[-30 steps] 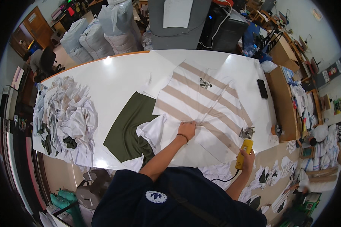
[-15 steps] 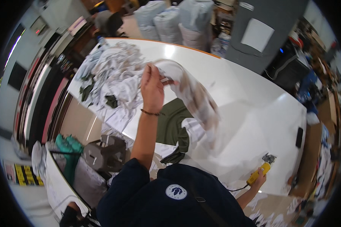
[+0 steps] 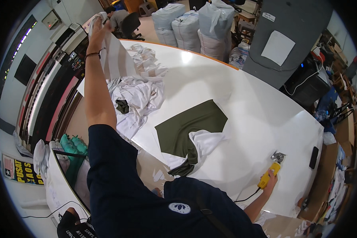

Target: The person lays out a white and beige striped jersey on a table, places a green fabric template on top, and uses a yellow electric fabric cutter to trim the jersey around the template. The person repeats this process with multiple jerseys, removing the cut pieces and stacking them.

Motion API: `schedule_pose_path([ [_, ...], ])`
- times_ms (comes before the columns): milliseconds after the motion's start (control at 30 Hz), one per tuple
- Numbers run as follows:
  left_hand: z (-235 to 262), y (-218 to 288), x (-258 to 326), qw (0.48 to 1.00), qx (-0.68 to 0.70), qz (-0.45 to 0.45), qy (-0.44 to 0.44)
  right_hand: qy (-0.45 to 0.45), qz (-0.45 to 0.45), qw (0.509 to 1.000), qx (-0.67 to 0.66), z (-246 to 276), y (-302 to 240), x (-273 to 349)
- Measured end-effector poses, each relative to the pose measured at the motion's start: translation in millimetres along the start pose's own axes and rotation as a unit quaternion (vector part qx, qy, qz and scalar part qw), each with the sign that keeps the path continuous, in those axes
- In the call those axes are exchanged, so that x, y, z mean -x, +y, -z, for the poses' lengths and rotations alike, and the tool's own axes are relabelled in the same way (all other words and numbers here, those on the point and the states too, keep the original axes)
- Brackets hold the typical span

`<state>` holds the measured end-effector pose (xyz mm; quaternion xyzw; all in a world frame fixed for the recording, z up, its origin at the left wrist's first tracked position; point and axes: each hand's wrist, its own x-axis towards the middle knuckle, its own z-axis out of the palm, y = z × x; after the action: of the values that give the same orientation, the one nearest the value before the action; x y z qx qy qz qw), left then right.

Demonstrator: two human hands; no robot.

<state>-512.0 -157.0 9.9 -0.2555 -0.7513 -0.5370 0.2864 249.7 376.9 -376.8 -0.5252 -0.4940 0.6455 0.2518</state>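
My left hand [image 3: 96,35] is raised at the far left, its fingers closed on a long piece of white fabric [image 3: 117,59] that hangs over the heap. Beneath it lies a crumpled pile of white cloth [image 3: 144,95] with a dark green scrap [image 3: 122,106] in it. At the right front, my right hand [image 3: 270,184] grips a yellow electric cloth cutter [image 3: 268,175], its round metal head on or just above the table. A dark green fabric piece [image 3: 186,121] with a white part [image 3: 206,142] folded over it lies mid-table, touched by neither hand.
The white table [image 3: 258,115] has a black oblong object [image 3: 313,157] near its right edge. Stuffed sacks [image 3: 186,29] and a grey cabinet [image 3: 289,23] stand behind. Long rolls or machinery [image 3: 47,95] line the left. A person [image 3: 117,18] sits at the back. The cutter's cord [image 3: 248,198] runs toward me.
My left hand has swung far to the left and up with the white fabric, off the table's middle, uncovering the green piece. The right hand still holds the cutter in nearly the same place.
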Motion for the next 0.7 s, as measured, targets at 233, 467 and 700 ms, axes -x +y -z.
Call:
schedule_pose_path([
  [233,-103.4,-78.7,182.5,0.952,-0.083,0.000,-0.295,-0.002,0.003,0.999,0.047,1.8,-14.7,-4.4],
  [467,-182.7,51.8,496.2,0.881,-0.162,0.148,-0.418,0.108,0.119,0.951,0.265,59.2,-2.0,-74.4],
  [700,-200.6,125.7,587.8,0.849,-0.030,0.223,-0.478,0.273,0.282,0.718,0.575,-22.0,-39.2,-57.3],
])
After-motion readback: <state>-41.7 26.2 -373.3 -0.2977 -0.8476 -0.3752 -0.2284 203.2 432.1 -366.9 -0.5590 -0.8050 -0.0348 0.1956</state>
